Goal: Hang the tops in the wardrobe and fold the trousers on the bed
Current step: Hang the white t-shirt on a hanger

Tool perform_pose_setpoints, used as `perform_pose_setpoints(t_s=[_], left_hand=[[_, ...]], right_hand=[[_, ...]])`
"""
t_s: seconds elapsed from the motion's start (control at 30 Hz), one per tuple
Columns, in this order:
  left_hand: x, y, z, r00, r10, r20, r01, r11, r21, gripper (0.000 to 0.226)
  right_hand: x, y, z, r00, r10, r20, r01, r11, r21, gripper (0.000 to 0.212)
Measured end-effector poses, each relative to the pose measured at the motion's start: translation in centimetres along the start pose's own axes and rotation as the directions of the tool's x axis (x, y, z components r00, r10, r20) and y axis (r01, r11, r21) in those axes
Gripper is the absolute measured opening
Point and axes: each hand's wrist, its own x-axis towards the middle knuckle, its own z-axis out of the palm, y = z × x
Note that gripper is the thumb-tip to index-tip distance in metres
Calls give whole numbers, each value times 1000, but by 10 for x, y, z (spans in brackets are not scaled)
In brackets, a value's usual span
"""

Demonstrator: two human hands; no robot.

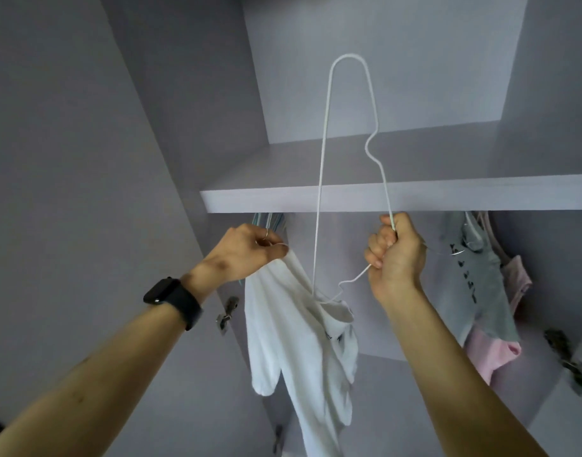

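The right hand (395, 255) clenches the hanger (349, 55), its 6 o'clock end inside the top (283, 324); the left hand (250, 249) pinches fabric at 9 o'clock, likely holding the neck open.

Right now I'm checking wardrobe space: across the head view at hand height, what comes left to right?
Watch → left hand → white top → right hand, gripping the hanger → grey top.
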Motion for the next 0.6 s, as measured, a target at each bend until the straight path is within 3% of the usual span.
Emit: perform_pose_setpoints(t_s=[0.27,0.6], left_hand=[[-9,3,-17,997,12,-76,-16,999,-52,10],[-17,16,-19,996,55,-76,-53,998,28,13]], right_hand=[[0,4,8,998,0,59,2,999,-32,27],[8,-16,9,997,9,72,-13,999,51,22]])
